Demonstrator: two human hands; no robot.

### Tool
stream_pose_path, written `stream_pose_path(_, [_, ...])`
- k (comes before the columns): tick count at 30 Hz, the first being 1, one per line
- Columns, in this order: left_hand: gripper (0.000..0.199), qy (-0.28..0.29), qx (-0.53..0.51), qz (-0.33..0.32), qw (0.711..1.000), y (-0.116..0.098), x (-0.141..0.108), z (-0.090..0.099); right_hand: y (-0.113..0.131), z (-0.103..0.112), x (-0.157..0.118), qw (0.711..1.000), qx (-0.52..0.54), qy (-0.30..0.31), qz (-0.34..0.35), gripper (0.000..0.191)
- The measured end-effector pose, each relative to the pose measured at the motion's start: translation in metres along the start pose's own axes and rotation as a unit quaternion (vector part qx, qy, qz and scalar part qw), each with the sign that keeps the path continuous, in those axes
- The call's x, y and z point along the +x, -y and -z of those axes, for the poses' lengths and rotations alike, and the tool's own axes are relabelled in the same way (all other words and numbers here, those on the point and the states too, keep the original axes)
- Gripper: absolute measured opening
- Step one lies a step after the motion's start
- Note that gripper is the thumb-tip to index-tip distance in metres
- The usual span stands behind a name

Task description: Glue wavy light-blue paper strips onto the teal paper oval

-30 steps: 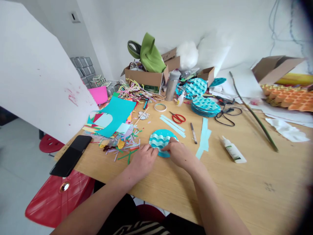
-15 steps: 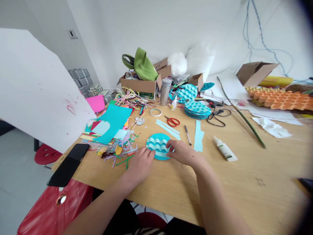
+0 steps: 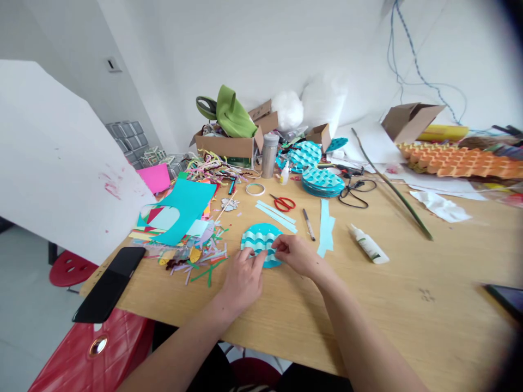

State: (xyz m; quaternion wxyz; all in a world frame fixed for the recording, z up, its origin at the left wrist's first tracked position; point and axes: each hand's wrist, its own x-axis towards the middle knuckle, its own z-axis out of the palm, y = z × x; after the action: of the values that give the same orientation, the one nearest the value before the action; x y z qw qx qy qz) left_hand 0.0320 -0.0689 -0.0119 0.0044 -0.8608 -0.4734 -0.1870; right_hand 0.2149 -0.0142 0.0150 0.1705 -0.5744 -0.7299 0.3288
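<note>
A round turquoise paper disc (image 3: 261,228) lies on the table before me, crossed by rows of pale blue paper strips (image 3: 258,238) bent into waves. My left hand (image 3: 244,275) rests at its lower left, thumb and forefinger apart and touching the lowest strip. From the right, my right hand (image 3: 296,255) pinches the right end of that strip; its fingertips partly hide it. Beyond the disc are flat pale blue strips (image 3: 275,216), red-handled scissors (image 3: 283,203) and a pen (image 3: 309,224). More flat strips (image 3: 326,228) and a white glue bottle (image 3: 370,245) lie to the right.
Turquoise sheets (image 3: 192,204) and paper scraps (image 3: 200,253) spread at left, near a black phone (image 3: 110,283). Behind stand a tape roll (image 3: 255,189), steel flask (image 3: 269,157), stacked wavy discs (image 3: 322,182) and a carton (image 3: 224,146). A green stick (image 3: 392,188) lies at right.
The lowest strip, flatter before, now stands in waves. My left hand has moved its thumb and forefinger onto it; my right fingers have closed at its right end. The view has shifted slightly.
</note>
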Motion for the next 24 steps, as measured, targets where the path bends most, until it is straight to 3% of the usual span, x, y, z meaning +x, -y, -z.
stream_pose_path(6, [0.053,0.026,-0.001,-0.007,1.000,0.002,-0.002,-0.002,0.002,-0.008,0.000,1.000,-0.003,-0.027,-0.010,0.023])
stream_pose_path(17, [0.039,0.012,-0.025,-0.043,0.999,0.004,-0.003,-0.006,0.005,-0.011,-0.003,0.997,-0.066,-0.044,-0.017,0.028])
stream_pose_path(24, [0.044,0.017,-0.031,-0.042,0.998,0.004,-0.004,-0.006,0.008,-0.012,-0.004,0.992,-0.112,-0.043,-0.032,0.023])
